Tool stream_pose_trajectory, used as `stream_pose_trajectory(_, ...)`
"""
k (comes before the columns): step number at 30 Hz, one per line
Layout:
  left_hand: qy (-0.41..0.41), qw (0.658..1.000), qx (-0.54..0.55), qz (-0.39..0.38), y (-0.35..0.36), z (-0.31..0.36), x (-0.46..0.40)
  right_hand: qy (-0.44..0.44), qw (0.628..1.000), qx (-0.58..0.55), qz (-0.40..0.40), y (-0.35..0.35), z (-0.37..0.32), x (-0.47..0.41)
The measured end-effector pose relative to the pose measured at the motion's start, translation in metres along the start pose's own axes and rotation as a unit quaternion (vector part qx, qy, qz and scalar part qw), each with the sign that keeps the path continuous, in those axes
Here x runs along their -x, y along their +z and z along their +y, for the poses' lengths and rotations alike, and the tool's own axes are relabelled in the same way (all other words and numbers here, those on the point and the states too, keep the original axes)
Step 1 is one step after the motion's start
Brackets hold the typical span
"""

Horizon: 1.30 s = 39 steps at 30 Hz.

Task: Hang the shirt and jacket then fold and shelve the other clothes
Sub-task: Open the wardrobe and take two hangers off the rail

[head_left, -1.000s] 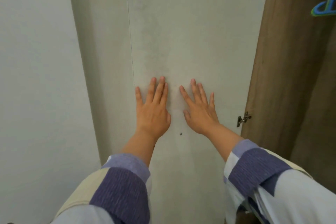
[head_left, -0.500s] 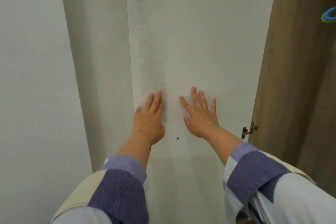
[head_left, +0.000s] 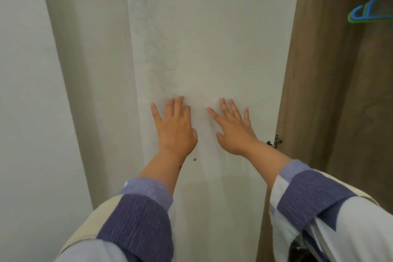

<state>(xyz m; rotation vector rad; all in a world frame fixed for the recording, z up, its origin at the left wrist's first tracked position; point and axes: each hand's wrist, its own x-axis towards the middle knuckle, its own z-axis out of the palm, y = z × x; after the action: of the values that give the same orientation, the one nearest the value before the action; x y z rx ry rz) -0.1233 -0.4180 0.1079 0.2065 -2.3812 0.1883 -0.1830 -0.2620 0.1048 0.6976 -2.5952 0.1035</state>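
pressing flat against the white wardrobe door [head_left: 212,49], the left hand [head_left: 175,130] and the right hand [head_left: 234,132] lie side by side with a narrow strip of door showing between them. each grip is wide, fingers straight and slightly spread, palms on the panel, holding nothing. the left hand sits just right of the door's free edge, the right hand nearer the hinged side. a small dark screw head [head_left: 194,159] shows on the door just below the left hand's heel. a metal hinge [head_left: 275,142] is at the door's right edge, just beside the right wrist, joining the door to the brown wood-grain wardrobe side [head_left: 308,91]. past that panel, up and to the right of the door, blue and green plastic hangers [head_left: 370,11] hang inside the wardrobe, bare. left of the door stands another pale panel [head_left: 91,70], and beyond it a plain white wall [head_left: 27,91]. both forearms come up from the bottom edge in sleeves [head_left: 138,219] blocked in purple, lilac, cream and white. the shirt, the jacket and the other clothes for the task are out of view.
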Motion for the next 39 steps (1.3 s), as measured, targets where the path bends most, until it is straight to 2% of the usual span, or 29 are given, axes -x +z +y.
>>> stream_pose_trajectory(5,0.075,0.989,0.109,0.067,-0.019,0.062,-0.04,0.085,0.995,0.046,0.03,-0.038,0.076,0.023)
stream_pose_trajectory(9,0.092,0.97,0.208,0.088,-0.035,0.119,-0.074,0.154,0.982,0.072,0.08,-0.088,0.143,0.044)
stream_pose_trajectory(15,0.135,0.929,0.332,0.09,-0.055,0.209,-0.119,0.294,0.941,0.087,0.145,-0.15,0.239,0.069)
stream_pose_trajectory(20,0.162,0.894,0.41,0.08,-0.073,0.272,-0.173,0.351,0.914,0.1,0.178,-0.187,0.297,0.058)
stream_pose_trajectory(24,0.139,0.84,0.519,0.072,-0.089,0.316,-0.217,0.342,0.911,0.119,0.197,-0.2,0.327,0.029)
stream_pose_trajectory(29,0.125,0.764,0.633,0.02,-0.097,0.353,-0.258,0.298,0.921,0.149,0.2,-0.207,0.353,-0.004)
stream_pose_trajectory(32,0.119,0.744,0.658,0.001,-0.092,0.367,-0.272,0.297,0.925,0.151,0.184,-0.208,0.366,-0.018)
stream_pose_trajectory(39,0.103,0.721,0.685,-0.034,-0.082,0.393,-0.306,0.273,0.93,0.176,0.171,-0.209,0.381,-0.022)
